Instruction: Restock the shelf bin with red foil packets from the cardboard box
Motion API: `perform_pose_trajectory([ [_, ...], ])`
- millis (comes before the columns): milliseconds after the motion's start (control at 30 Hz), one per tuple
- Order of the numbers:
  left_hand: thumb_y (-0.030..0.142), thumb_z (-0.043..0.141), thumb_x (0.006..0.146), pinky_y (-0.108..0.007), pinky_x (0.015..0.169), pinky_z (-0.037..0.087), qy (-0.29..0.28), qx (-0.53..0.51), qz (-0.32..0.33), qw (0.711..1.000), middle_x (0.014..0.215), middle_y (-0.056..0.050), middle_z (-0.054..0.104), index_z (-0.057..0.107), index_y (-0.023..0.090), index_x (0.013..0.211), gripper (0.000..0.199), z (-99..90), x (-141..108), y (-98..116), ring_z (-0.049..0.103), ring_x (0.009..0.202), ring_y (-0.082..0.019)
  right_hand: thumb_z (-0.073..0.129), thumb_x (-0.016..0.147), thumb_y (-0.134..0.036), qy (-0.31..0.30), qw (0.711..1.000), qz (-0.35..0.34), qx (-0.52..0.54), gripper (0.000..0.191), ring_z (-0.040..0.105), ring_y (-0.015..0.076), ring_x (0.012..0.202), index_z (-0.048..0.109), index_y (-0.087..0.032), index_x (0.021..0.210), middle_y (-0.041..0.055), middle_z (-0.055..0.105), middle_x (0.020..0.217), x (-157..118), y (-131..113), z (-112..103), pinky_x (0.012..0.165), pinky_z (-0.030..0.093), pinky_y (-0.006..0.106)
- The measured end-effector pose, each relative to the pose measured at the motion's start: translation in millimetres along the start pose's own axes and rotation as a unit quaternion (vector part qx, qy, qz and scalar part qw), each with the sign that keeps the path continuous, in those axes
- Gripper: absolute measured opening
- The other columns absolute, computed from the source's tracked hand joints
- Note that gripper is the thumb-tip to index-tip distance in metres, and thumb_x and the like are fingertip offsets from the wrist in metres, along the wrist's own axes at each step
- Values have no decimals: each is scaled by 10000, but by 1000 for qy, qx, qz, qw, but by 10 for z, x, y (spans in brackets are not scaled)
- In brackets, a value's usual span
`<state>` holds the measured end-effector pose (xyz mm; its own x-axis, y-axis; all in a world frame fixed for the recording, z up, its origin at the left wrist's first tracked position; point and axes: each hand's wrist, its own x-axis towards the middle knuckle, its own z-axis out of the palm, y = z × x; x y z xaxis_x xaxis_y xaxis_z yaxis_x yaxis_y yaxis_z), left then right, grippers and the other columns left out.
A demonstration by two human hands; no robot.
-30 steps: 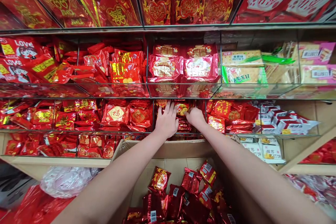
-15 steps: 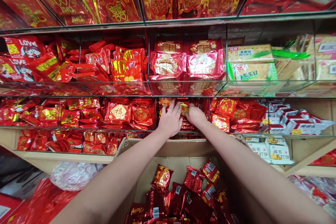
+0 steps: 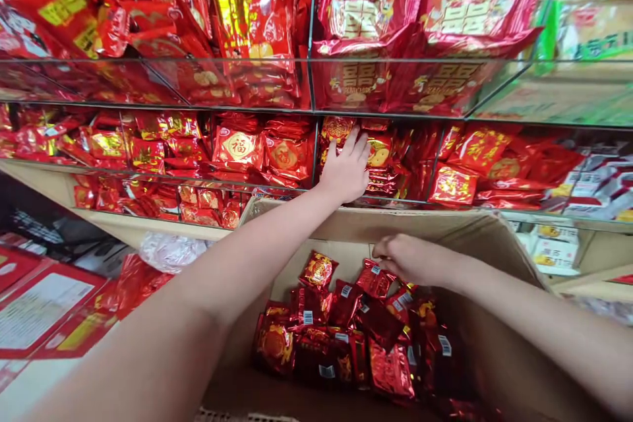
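Observation:
My left hand [image 3: 346, 168] lies with fingers spread on small red snack packets [image 3: 380, 151] in a compartment of the lower shelf. It presses on them and does not wrap around any. Over the open cardboard box [image 3: 390, 221] is my right hand [image 3: 408, 258], its fingers curled inward and pointing down at a red foil packet [image 3: 376, 279]. Its fingertips are partly hidden, so what lies between them does not show. Several more shiny red packets [image 3: 324, 353], some with white barcode labels, lie loosely in the box.
Larger pink-red packets [image 3: 373, 6] fill the shelf above, behind a clear front strip [image 3: 198, 82]. Red packets [image 3: 237, 148] stand left of my left hand, others [image 3: 455, 181] to the right. Plastic wrapping [image 3: 173, 250] and red cartons [image 3: 44, 306] are at the lower left.
My right hand has left the shelf compartment and come down over the box. My left hand stays on the shelf packets. The view has tilted down and moved closer.

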<state>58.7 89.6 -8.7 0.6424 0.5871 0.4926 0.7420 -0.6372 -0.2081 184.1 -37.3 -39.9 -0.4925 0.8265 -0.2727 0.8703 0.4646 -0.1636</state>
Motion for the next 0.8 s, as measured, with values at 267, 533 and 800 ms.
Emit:
perform_pose_trajectory([
  [267,306,350,801,-475,1017,171,18,21,-2,1000,1388,-61,267,340,141,1282,509,-7,-4,-60,105,1297,-226,634,618,-172,-82,980,183,12,627,475,297,1061,448,-68,1208,202,545,1102,299,-13,697,815,408,337],
  [533,305,339,793,-477,1014,173,24,21,-4,999,1387,-50,271,335,139,1286,520,22,-4,-63,97,1298,-212,566,691,-193,-58,972,216,74,288,549,217,947,601,-154,974,116,583,1014,236,14,731,777,419,267],
  [800,308,337,797,-477,1012,176,23,11,-4,1000,1386,-58,272,341,130,1281,516,12,-20,-56,93,1297,-209,753,481,-171,-90,957,249,116,871,522,245,1014,366,-158,1260,162,394,1224,225,-48,862,808,420,270],
])
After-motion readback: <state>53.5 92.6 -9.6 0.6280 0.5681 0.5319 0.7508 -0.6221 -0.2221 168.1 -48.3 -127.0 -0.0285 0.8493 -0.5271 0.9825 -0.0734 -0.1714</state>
